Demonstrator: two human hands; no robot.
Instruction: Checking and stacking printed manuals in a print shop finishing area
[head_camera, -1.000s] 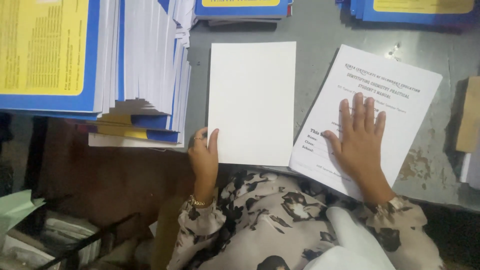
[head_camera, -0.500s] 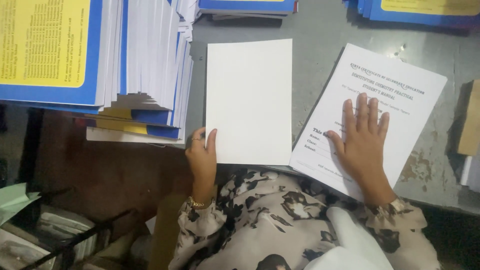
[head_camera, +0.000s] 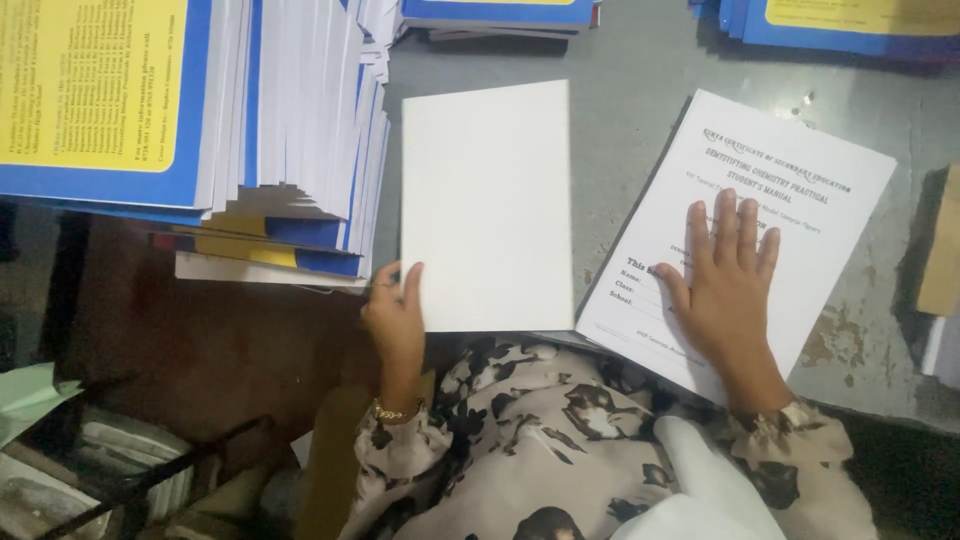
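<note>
Head view, the only one. Left hand (head_camera: 395, 318) pinched the lower left corner of a blank white sheet stack (head_camera: 487, 205) lying on the grey table (head_camera: 640, 120) — fingers closed on its edge. Right hand (head_camera: 728, 285) lay flat, fingers spread and gripping nothing, on a printed title-page booklet (head_camera: 770, 190) just to the right.

Step judged: squaring or pairing the two paper sets; a next move would need the left pinch kept firm and the right palm steady.

Count — two loose paper sets, one tall pile of blue-and-yellow booklets (head_camera: 190, 130) at left, two more such piles at the far edge, partly cut off.
</note>
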